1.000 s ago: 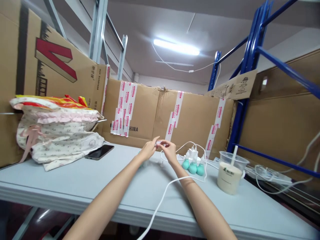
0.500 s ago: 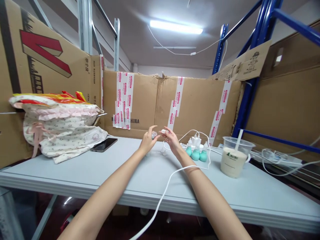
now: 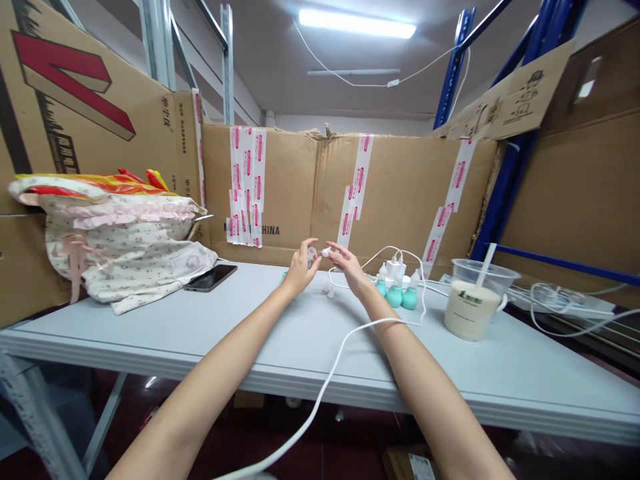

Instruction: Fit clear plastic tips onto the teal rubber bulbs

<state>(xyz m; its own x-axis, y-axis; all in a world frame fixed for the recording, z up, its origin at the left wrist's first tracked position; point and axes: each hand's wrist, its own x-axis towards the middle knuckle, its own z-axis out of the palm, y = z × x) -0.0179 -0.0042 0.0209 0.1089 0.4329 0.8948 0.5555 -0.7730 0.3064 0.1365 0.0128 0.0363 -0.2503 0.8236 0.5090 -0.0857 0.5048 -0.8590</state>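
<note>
Pinching small clear part [image 3: 312, 254], left hand [image 3: 299, 267] | right hand [image 3: 349, 263]: white piece [image 3: 326, 252], shape seemingly blurred

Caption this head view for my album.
Left hand and right hand hold small pieces over a table, teal bulbs nearby.

Your left hand [image 3: 300, 269] holds a clear piece [image 3: 312, 253], your right hand [image 3: 351, 268] a white tip [image 3: 327, 252]; from them, phone [image 3: 211, 278] lies at nine o'clock, cup [image 3: 469, 310] at three.

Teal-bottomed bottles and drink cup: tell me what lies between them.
A loop of white cable runs between the bottles and the drink cup, as the head view shows.
</note>
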